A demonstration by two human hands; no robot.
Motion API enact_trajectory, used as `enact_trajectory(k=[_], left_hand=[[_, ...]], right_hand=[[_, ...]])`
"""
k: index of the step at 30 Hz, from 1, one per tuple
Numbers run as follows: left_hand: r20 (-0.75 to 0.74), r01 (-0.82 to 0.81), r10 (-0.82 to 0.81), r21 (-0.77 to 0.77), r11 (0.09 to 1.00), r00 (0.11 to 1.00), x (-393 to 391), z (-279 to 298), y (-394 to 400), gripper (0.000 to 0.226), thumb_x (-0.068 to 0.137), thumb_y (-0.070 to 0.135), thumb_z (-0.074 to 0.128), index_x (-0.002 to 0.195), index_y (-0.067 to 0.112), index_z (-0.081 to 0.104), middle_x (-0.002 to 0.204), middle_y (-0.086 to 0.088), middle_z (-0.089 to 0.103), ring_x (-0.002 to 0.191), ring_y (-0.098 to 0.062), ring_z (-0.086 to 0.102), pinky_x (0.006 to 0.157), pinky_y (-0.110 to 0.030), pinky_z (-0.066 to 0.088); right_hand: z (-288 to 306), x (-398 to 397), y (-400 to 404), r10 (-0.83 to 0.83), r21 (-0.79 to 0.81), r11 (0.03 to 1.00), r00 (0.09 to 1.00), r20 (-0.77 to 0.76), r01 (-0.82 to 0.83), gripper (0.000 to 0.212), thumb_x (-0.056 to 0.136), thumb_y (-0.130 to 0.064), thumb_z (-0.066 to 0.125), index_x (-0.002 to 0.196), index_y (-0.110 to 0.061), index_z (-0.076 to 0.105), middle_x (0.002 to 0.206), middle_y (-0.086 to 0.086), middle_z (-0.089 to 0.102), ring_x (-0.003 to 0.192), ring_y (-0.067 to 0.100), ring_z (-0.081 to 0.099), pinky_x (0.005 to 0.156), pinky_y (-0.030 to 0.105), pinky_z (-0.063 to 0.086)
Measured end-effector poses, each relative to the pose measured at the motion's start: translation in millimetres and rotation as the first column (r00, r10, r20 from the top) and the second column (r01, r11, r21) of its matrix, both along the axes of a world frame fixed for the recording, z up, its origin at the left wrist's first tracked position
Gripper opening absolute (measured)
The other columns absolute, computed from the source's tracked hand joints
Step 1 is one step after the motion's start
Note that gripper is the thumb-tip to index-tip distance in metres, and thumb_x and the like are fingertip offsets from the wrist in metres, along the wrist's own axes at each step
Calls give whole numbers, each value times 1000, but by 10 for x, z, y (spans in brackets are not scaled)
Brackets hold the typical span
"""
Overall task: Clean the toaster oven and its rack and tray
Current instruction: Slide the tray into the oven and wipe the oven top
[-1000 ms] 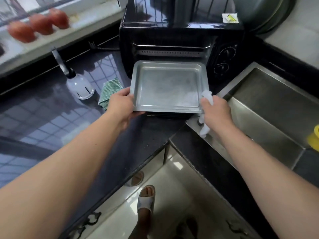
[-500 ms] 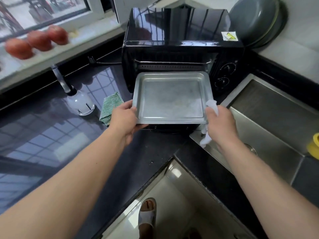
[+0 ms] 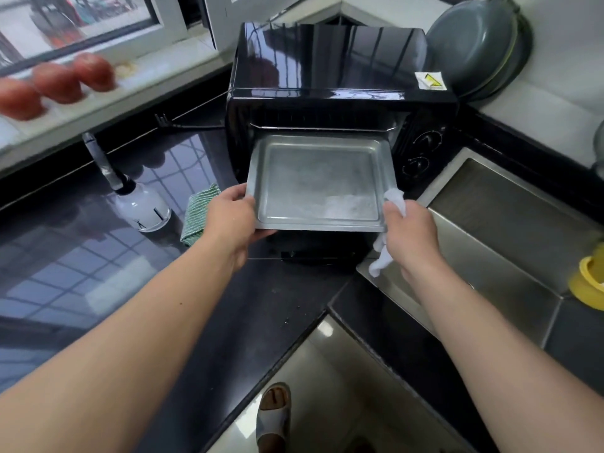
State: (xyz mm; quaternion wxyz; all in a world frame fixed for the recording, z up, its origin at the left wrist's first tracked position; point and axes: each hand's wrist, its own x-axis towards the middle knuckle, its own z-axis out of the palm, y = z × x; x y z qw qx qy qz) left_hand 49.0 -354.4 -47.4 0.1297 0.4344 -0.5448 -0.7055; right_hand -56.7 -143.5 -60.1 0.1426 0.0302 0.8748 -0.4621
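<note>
Holding the shallow rectangular grey metal tray (image 3: 318, 184) level between both hands, I have its far edge just inside the mouth of the glossy black toaster oven (image 3: 327, 83), under the thin wire rack (image 3: 323, 128) at the top of the opening. My left hand (image 3: 232, 217) grips the near left corner, thumb lying over the rim and fingers curled beneath. My right hand (image 3: 410, 227) pinches the near right corner with a crumpled white cloth (image 3: 394, 199) bunched in the same grip, its tail hanging below my palm. Which fingers press the rim there I cannot tell; the cloth hides them.

What matters most is how the tray lies to the opening: its wide side runs across me, parallel to the oven front, so the way in or out runs straight away from my fingers along the short axis. Both hands sit at the near edge, equally close. It looks squared to the side walls, and I judge the two sides must travel evenly or a corner will catch. The stainless steel sink (image 3: 510, 223) lies just right of my right hand.
</note>
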Motion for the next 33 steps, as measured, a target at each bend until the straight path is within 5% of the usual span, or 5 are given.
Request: enact_trajectory(k=[7,15,23,29,33], left_hand=[[-107,-57,78,191,980,991,-107,73,-43,21,108,9,48,113,16,67,110,-6,76,101,-22,74,78,-35,64],[-249,-82,307,641,763,918,-220,110,41,15,103,0,46,111,-8,55,122,-28,60,108,-39,68,101,-47,56],[-370,53,190,555,830,909,-611,127,-163,14,101,-1,46,104,4,59,114,-9,63,125,-26,56,119,-52,37],[-143,-4,23,131,991,989,-108,61,-104,55,102,-6,47,155,9,42,145,-4,58,131,-17,56,115,-36,44],[-68,-119,147,312,943,987,219,-10,-188,35,102,-7,42,136,-4,53,127,-19,64,107,-26,66,98,-35,52]], right_hand=[[103,-176,-124,-82,-110,990,996,40,86,31,95,-43,46,91,-17,62,89,16,70,84,33,69,82,51,58],[252,-41,-275,-48,-648,634,858,511,421,19,104,-2,42,99,-7,60,104,16,63,88,24,65,82,43,56],[282,-403,-552,54,-708,607,870,491,361,29,101,-3,44,124,-6,61,117,15,63,93,24,66,65,33,55],[248,204,155,-27,-672,587,841,540,450,30,102,-5,40,123,-8,62,117,15,67,97,23,66,77,36,57],[293,381,465,-240,-586,534,774,587,610,29,100,0,43,125,-6,56,113,17,66,95,25,66,73,38,54]])
